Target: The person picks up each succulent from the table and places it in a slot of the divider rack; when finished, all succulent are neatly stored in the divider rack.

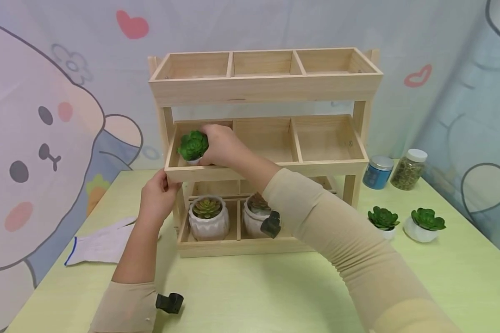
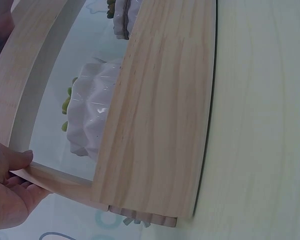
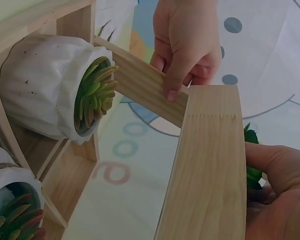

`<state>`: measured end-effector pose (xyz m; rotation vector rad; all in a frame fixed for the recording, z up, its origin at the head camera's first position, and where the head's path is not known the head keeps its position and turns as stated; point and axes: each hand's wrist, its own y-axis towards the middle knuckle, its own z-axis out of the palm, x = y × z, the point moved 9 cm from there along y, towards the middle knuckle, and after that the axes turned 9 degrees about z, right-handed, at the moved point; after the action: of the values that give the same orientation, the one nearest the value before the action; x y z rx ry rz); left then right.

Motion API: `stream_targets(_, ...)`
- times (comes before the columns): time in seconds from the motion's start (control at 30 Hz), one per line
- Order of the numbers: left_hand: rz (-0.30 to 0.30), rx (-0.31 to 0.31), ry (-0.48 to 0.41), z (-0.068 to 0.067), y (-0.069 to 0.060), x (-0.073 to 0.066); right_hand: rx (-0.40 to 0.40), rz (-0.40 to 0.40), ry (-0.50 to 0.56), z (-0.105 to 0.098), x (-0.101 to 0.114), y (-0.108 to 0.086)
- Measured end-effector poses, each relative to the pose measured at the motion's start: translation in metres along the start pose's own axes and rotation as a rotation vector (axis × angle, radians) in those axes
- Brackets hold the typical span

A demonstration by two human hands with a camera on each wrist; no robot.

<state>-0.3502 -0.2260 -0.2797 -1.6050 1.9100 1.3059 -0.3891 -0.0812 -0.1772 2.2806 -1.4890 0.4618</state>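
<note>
In the left compartment of the wooden rack's middle tier (image 1: pixel 266 169), the right hand (image 1: pixel 221 147) holds a small green succulent (image 1: pixel 193 145) in a white pot, its fingers round the pot's right side. The left hand (image 1: pixel 155 196) grips the rack's left upright just under that tier; the left wrist view shows this hand (image 2: pixel 10 187) with thumb and fingers round the wood. In the right wrist view the tier's front board (image 3: pixel 205 165) hides most of the pot, and the right hand (image 3: pixel 282 192) is behind it.
Two white pots with succulents (image 1: pixel 209 218) (image 1: pixel 256 216) stand in the bottom tier. Right of the rack are two small potted succulents (image 1: pixel 383 218) (image 1: pixel 424 225), a blue tin (image 1: pixel 378 172) and a jar (image 1: pixel 409 170). A white glove (image 1: pixel 102 244) lies at left.
</note>
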Motion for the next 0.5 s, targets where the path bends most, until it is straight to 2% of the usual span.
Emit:
stream_targets(0.33,0.012,0.003,-0.026,0.0014,0.0015,-0.0007,0.018,0.000,-0.076,-0.0013,-0.0016,0.0006)
stream_targets(0.5,0.010,0.008,-0.015,0.0014,0.0016,-0.0016,0.008,0.013,-0.039,-0.0054,-0.0042,0.0000)
